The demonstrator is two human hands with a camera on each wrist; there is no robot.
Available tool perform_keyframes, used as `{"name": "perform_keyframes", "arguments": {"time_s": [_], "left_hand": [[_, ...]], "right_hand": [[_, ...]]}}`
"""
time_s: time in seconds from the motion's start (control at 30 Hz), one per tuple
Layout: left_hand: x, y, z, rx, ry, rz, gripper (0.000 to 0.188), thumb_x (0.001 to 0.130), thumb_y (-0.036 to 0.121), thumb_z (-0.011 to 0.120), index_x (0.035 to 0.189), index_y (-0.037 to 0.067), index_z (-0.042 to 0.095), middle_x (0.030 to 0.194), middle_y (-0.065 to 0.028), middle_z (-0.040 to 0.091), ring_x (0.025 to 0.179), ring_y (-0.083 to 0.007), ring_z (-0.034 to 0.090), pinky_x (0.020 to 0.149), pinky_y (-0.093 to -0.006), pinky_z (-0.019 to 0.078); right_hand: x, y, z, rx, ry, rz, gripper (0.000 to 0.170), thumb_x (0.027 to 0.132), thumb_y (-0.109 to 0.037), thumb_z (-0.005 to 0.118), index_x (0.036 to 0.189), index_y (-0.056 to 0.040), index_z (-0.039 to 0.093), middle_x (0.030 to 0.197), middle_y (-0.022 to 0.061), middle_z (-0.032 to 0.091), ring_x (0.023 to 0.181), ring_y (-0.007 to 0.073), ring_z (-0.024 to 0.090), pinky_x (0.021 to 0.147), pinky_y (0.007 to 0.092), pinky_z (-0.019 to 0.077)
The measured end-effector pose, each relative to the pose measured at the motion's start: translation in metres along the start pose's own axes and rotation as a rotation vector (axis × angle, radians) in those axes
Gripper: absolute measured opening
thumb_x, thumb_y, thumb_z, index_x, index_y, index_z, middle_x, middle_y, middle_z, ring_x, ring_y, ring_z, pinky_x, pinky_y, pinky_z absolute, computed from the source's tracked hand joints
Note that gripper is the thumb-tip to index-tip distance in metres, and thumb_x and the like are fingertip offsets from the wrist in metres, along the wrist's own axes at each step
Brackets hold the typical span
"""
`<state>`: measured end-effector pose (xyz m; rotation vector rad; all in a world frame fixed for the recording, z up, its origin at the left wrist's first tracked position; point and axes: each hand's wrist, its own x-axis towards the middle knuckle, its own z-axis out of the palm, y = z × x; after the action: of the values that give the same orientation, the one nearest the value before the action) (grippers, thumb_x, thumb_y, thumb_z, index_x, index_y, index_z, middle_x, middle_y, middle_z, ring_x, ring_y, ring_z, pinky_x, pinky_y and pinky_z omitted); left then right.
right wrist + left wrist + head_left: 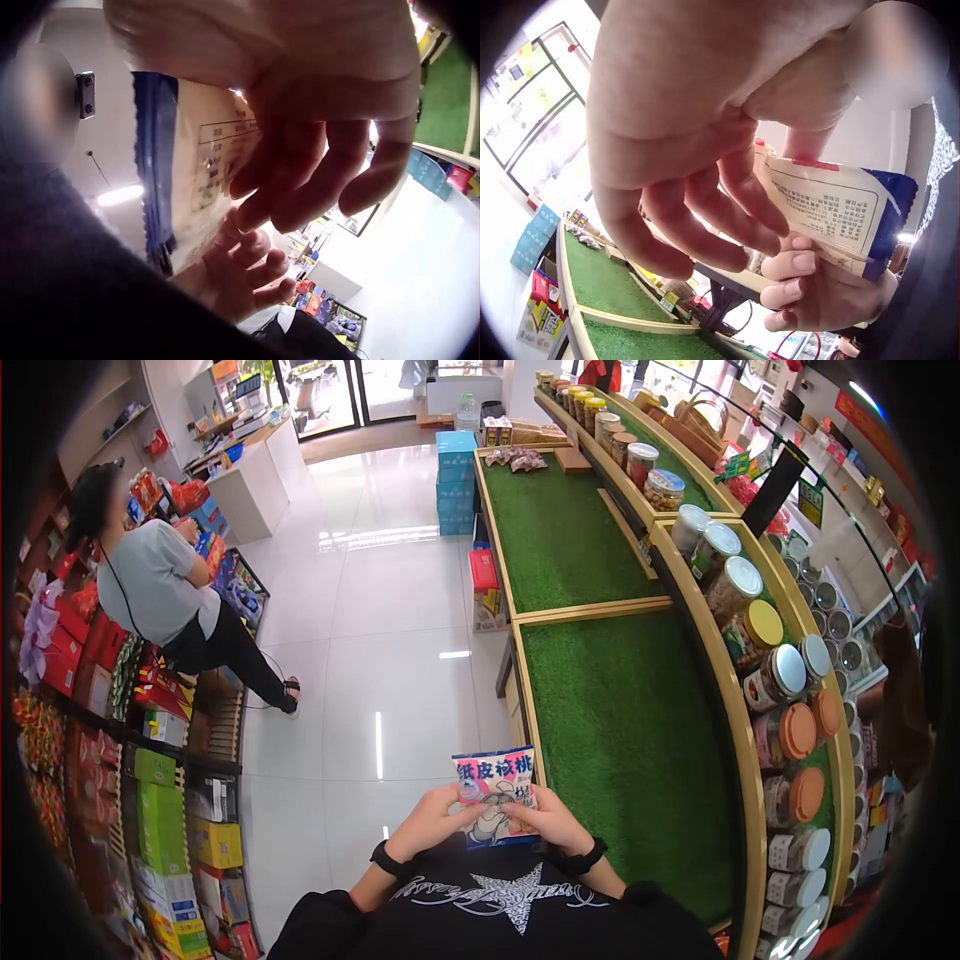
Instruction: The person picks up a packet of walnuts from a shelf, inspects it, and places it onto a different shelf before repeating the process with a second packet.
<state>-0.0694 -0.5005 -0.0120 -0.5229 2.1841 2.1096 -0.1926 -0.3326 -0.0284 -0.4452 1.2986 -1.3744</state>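
Observation:
Upright in front of the chest, a walnut snack bag (495, 770) shows its printed front, with blue edges and large dark Chinese characters. My left hand (438, 823) grips its left side, thumb on the front and fingers behind. From the other side, my right hand (556, 824) pinches the bag with its thumb on the front too. The left wrist view shows the bag's back panel (825, 206), covered in small print, with a blue sealed end. In the right wrist view, curled fingers (300, 184) lie against the back of the bag.
A wood-framed display table (630, 730) with green turf runs along the right, several small packs (515, 459) at its far end. Lidded jars (742, 575) line the raised shelf beyond. Blue boxes (456, 482) stack beside the table. Another person (160, 575) stands at the left shelves.

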Motion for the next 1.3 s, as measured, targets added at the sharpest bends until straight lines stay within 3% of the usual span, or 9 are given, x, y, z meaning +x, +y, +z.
{"name": "perform_keyframes", "arguments": {"time_s": [0.13, 0.23, 0.3, 0.57, 0.77, 0.83, 0.87, 1.0, 1.3], "left_hand": [[0.023, -0.010, -0.007, 0.027, 0.008, -0.066, 0.026, 0.081, 0.021, 0.061, 0.096, 0.000, 0.062, 0.080, -0.0072, 0.064, 0.070, -0.0102, 0.057, 0.065, -0.0258, 0.0453], [0.043, -0.015, -0.017, 0.054, -0.001, 0.070, 0.026, 0.080, 0.022, 0.061, 0.095, 0.000, 0.062, 0.081, -0.0074, 0.064, 0.071, -0.0107, 0.058, 0.065, -0.0259, 0.0455], [0.055, -0.015, -0.028, 0.018, 0.001, -0.021, 0.027, 0.081, 0.023, 0.061, 0.095, 0.000, 0.062, 0.080, -0.0072, 0.065, 0.071, -0.0107, 0.058, 0.065, -0.0255, 0.0455], [0.107, 0.007, -0.115, 0.066, -0.039, 0.025, 0.026, 0.082, 0.021, 0.060, 0.097, 0.000, 0.061, 0.079, -0.0065, 0.064, 0.071, -0.0089, 0.057, 0.065, -0.0254, 0.0460], [0.133, 0.018, -0.189, 0.032, -0.029, 0.070, 0.027, 0.081, 0.022, 0.062, 0.099, 0.001, 0.062, 0.079, -0.0057, 0.064, 0.070, -0.0088, 0.057, 0.064, -0.0237, 0.0460], [0.140, 0.020, -0.210, 0.033, -0.019, 0.051, 0.028, 0.081, 0.022, 0.062, 0.100, 0.002, 0.062, 0.079, -0.0056, 0.064, 0.069, -0.0090, 0.057, 0.064, -0.0235, 0.0462], [0.143, 0.020, -0.219, 0.027, 0.012, 0.059, 0.028, 0.081, 0.021, 0.062, 0.101, 0.001, 0.061, 0.082, -0.0060, 0.064, 0.072, -0.0094, 0.057, 0.065, -0.0239, 0.0461], [0.150, 0.017, -0.252, 0.012, 0.097, 0.127, 0.032, 0.081, 0.020, 0.061, 0.105, -0.001, 0.058, 0.088, -0.0068, 0.062, 0.080, -0.0109, 0.056, 0.071, -0.0253, 0.0449], [0.180, 0.016, -0.292, -0.023, 0.094, 0.011, 0.030, 0.082, 0.019, 0.060, 0.103, -0.002, 0.057, 0.093, -0.0080, 0.062, 0.086, -0.0128, 0.055, 0.078, -0.0262, 0.0431]], "right_hand": [[0.014, -0.015, -0.002, 0.027, 0.050, 0.036, 0.021, 0.087, -0.014, 0.055, 0.105, -0.0037, 0.055, 0.083, -0.0034, 0.057, 0.064, 0.0001, 0.049, 0.057, 0.0145, 0.0443], [0.035, -0.014, -0.008, 0.090, 0.046, 0.039, 0.022, 0.087, -0.014, 0.054, 0.106, -0.0034, 0.055, 0.086, -0.0030, 0.057, 0.065, 0.0006, 0.050, 0.058, 0.0156, 0.0452], [0.049, -0.019, -0.013, 0.085, 0.021, 0.030, 0.023, 0.087, -0.014, 0.054, 0.107, -0.0028, 0.055, 0.087, -0.0023, 0.058, 0.067, 0.0015, 0.051, 0.059, 0.0160, 0.0456], [0.127, -0.079, 0.003, -0.124, 0.107, -0.008, 0.029, 0.084, -0.015, 0.058, 0.107, 0.0013, 0.054, 0.094, 0.0031, 0.059, 0.081, 0.0082, 0.054, 0.067, 0.0212, 0.0463], [0.208, -0.089, 0.018, -0.261, 0.094, -0.278, 0.032, 0.083, -0.017, 0.061, 0.107, 0.0012, 0.052, 0.089, 0.0043, 0.059, 0.080, 0.0098, 0.057, 0.064, 0.0219, 0.0476], [0.231, -0.099, 0.026, 0.020, 0.101, -0.055, 0.031, 0.083, -0.017, 0.060, 0.107, 0.0007, 0.050, 0.089, 0.0049, 0.059, 0.075, 0.0104, 0.060, 0.056, 0.0197, 0.0485], [0.247, -0.095, 0.026, -0.008, 0.092, -0.155, 0.029, 0.085, -0.015, 0.058, 0.107, 0.0005, 0.049, 0.092, 0.0064, 0.059, 0.069, 0.0106, 0.061, 0.050, 0.0189, 0.0493], [0.277, -0.117, 0.047, 0.227, 0.153, -0.158, 0.024, 0.087, -0.012, 0.054, 0.106, 0.0012, 0.049, 0.093, 0.0060, 0.060, 0.070, 0.0100, 0.060, 0.053, 0.0216, 0.0518], [0.344, -0.137, 0.035, 0.178, 0.124, -0.147, 0.023, 0.088, -0.013, 0.053, 0.105, 0.0020, 0.052, 0.094, 0.0049, 0.060, 0.076, 0.0079, 0.058, 0.057, 0.0207, 0.0502]]}}
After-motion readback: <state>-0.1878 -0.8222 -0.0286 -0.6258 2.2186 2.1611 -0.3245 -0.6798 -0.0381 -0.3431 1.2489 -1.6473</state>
